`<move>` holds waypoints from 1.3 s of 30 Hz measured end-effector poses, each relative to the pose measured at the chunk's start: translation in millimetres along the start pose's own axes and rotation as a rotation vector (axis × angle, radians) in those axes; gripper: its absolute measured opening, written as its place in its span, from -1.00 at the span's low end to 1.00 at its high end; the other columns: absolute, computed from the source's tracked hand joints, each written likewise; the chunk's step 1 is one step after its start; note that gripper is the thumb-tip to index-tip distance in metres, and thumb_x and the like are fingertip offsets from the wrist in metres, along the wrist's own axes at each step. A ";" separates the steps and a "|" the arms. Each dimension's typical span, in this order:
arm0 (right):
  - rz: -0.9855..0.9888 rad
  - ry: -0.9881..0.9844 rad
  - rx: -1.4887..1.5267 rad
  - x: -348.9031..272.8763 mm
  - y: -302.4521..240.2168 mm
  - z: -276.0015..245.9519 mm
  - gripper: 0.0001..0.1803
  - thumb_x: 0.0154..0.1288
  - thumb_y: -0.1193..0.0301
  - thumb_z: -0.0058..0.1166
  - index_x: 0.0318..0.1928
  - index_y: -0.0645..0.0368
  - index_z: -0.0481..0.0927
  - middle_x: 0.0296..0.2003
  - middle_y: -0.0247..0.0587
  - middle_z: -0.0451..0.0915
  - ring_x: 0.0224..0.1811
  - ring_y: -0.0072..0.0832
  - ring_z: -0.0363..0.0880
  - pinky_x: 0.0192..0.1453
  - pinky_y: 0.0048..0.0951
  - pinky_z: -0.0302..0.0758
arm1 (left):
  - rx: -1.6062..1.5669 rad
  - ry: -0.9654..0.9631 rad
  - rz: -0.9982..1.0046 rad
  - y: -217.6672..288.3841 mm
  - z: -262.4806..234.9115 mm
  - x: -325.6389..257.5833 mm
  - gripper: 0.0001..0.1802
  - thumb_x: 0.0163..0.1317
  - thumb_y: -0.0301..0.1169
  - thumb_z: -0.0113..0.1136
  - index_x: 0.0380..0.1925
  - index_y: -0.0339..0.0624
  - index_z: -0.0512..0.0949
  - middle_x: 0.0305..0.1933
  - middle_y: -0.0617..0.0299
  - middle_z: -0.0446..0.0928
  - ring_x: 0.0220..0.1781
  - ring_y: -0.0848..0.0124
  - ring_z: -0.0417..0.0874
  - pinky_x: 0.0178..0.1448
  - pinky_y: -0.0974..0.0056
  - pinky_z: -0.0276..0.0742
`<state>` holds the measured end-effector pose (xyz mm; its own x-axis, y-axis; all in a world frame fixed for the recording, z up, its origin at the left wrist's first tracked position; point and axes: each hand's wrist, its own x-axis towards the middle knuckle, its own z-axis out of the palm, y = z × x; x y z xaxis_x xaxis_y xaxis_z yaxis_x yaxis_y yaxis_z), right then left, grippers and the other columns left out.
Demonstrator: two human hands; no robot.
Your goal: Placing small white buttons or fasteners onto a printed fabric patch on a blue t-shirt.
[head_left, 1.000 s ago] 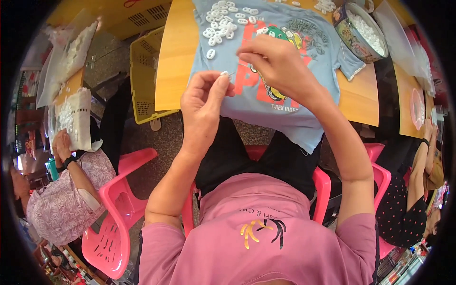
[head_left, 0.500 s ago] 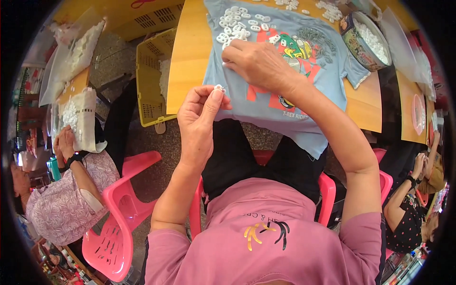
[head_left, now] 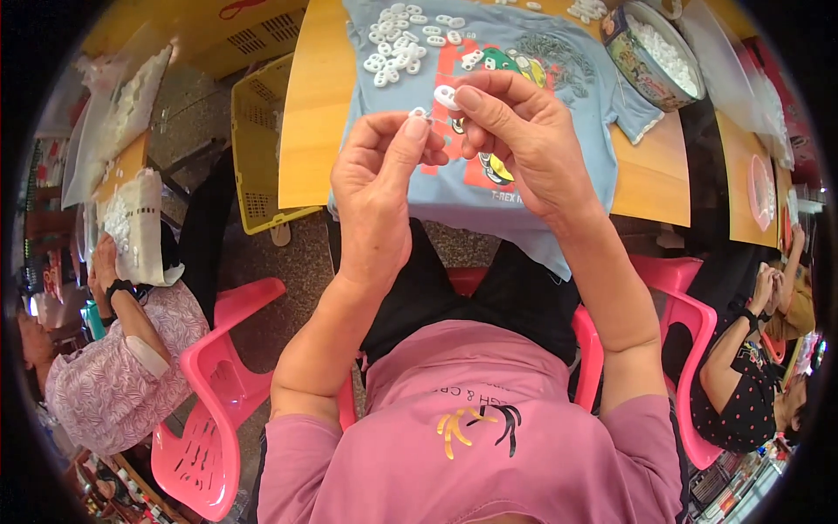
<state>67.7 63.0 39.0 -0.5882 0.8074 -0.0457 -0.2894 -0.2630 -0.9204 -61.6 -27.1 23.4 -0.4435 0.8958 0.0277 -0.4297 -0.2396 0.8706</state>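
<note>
White ring [head_left: 446, 96] between both hands' fingertips [head_left: 417, 125]

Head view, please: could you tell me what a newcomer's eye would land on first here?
First, the two bare hands raised at centre: the left hand and right hand meet over small white plastic pieces pinched in their fingertips. Behind them a light blue printed T-shirt lies spread on the wooden table, with a heap of white pieces on it. A round tin of more pieces stands at upper right, and a bright pink chair at lower left.
</note>
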 end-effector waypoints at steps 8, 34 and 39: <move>-0.133 0.059 -0.009 -12.6 -0.9 -12.9 -0.76 0.33 0.46 0.19 -0.05 0.29 0.60 -0.32 -0.30 0.63 -0.44 -0.70 0.50 -0.36 -0.63 0.52 | -0.029 -0.039 -0.022 -12.2 24.8 0.0 -0.82 0.35 -0.41 0.18 -0.21 -0.34 0.51 -0.32 0.20 0.59 -0.32 0.52 0.57 -0.15 0.42 0.49; -0.335 0.151 -0.306 -16.0 2.2 -2.0 -0.80 0.32 0.52 0.18 -0.08 0.33 0.59 -0.24 -0.25 0.66 -0.37 -0.67 0.56 -0.26 -0.65 0.53 | -0.096 -0.017 -0.027 -19.5 21.1 2.3 -0.81 0.31 -0.43 0.24 -0.21 -0.35 0.52 -0.29 0.18 0.61 -0.28 0.50 0.61 -0.13 0.40 0.55; -0.302 0.133 -0.333 -18.7 2.0 -2.9 -0.81 0.32 0.53 0.18 -0.09 0.33 0.59 -0.24 -0.24 0.66 -0.36 -0.65 0.59 -0.25 -0.63 0.56 | -0.078 -0.028 -0.028 -19.5 17.5 2.9 -0.83 0.31 -0.45 0.23 -0.22 -0.35 0.52 -0.30 0.17 0.61 -0.28 0.49 0.62 -0.13 0.40 0.55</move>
<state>80.2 48.9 36.9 -0.4065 0.8882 0.2142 -0.1624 0.1605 -0.9736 -40.7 -13.3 15.1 -0.4084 0.9126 0.0187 -0.5023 -0.2418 0.8302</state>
